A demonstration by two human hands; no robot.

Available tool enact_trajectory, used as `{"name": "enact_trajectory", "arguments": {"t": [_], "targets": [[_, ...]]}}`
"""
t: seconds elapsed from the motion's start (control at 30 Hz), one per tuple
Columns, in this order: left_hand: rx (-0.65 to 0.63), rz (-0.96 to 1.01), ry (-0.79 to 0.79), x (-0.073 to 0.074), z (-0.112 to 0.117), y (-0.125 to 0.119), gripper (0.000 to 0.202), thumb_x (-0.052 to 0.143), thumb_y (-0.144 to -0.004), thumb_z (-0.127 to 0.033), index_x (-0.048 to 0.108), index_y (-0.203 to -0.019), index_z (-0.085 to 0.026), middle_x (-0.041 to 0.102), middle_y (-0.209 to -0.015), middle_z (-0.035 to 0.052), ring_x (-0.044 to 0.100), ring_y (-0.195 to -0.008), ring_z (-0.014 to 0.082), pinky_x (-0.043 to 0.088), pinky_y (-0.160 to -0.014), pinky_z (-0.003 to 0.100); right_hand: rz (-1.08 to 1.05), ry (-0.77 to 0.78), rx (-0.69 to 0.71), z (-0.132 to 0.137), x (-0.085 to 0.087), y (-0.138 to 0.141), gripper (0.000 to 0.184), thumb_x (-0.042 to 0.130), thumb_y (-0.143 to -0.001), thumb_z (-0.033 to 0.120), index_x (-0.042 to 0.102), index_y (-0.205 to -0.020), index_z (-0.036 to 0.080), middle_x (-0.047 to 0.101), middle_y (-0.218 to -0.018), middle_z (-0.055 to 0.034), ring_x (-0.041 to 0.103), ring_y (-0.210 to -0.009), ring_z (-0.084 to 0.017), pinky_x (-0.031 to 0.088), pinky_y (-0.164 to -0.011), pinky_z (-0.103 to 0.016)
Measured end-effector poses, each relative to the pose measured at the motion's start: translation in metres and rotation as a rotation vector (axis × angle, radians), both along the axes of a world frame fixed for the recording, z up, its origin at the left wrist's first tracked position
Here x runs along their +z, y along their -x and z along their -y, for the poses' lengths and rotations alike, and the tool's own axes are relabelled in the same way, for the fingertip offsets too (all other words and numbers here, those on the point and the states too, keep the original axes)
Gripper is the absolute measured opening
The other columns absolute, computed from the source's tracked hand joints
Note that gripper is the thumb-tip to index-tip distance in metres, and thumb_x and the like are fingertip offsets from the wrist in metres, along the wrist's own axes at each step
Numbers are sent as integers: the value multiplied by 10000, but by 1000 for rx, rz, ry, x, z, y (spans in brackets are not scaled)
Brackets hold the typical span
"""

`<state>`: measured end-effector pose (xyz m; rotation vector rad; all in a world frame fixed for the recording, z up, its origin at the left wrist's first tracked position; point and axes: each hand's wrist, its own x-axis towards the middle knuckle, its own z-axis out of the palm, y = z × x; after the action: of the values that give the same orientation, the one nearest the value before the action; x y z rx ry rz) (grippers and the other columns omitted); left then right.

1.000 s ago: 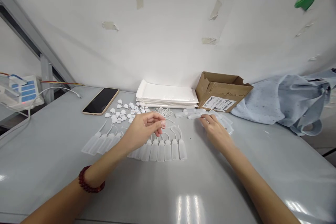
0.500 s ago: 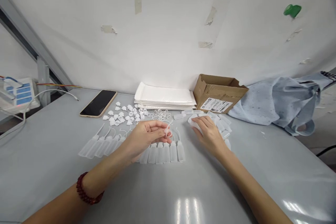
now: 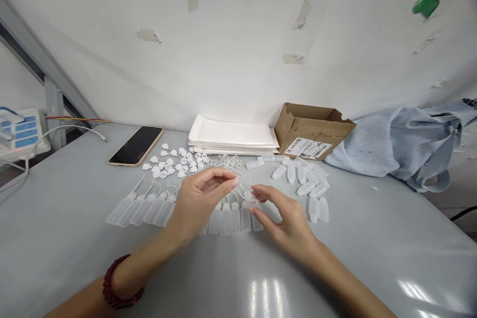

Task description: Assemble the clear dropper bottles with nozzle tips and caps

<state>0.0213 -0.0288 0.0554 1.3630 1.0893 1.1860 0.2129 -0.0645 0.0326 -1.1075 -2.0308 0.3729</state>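
My left hand (image 3: 203,198) hovers over a row of small translucent plastic bottles (image 3: 149,207) lying on the grey table (image 3: 238,268), its thumb and fingers pinched on a thin clear looped piece that is hard to make out. My right hand (image 3: 281,213) is close beside it and pinches one small translucent bottle (image 3: 250,199) at its fingertips. Loose bottles (image 3: 307,186) lie scattered to the right. A heap of small white caps (image 3: 171,161) and a tangle of clear loops (image 3: 228,160) lie behind my hands.
A phone (image 3: 136,145) lies face up at the back left. A stack of white padded envelopes (image 3: 233,136) and an open cardboard box (image 3: 313,129) stand against the white wall. A blue cloth bag (image 3: 410,144) lies at the right. A device with cables (image 3: 22,131) sits far left.
My right hand has come away from the loose bottles at the right with one bottle and moved left toward my left hand. My left hand stayed over the bottle row.
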Motion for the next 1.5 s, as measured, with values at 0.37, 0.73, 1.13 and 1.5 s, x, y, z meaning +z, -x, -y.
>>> {"name": "enact_trajectory", "arguments": {"t": [0.37, 0.73, 1.13, 1.5], "targets": [[-48, -221, -366, -4, 5, -2, 63, 650, -814, -175, 690, -808, -223, 688, -827, -21, 622, -800, 122, 490, -736, 229, -96, 77, -33, 1, 4, 1, 387, 607, -843, 157, 477, -1201, 223, 678, -945, -39, 657, -841, -153, 555, -758, -271], [83, -214, -349, -1, 4, 0, 57, 666, -800, -188, 695, -812, -235, 704, -830, -31, 640, -803, 125, 516, -767, 226, -62, 89, -85, 2, 4, 1, 398, 586, -850, 186, 445, -1219, 238, 674, -953, -46, 656, -853, -174, 564, -739, -297], [-164, 15, 207, 2, -3, 0, 170, 718, -738, -331, 722, -840, -194, 730, -807, 30, 683, -747, 166, 552, -727, 278, 7, -17, -74, -1, 1, -2, 332, 548, -882, 192, 460, -1199, 229, 670, -944, -66, 658, -836, -200, 568, -738, -339], [-311, 116, 393, 1, -2, -3, 115, 677, -763, -289, 707, -765, -178, 652, -718, 7, 615, -711, 123, 504, -763, 264, 16, -44, 8, 3, 3, 1, 374, 540, -892, 151, 433, -1240, 240, 653, -994, -73, 643, -867, -194, 565, -750, -327]]}}
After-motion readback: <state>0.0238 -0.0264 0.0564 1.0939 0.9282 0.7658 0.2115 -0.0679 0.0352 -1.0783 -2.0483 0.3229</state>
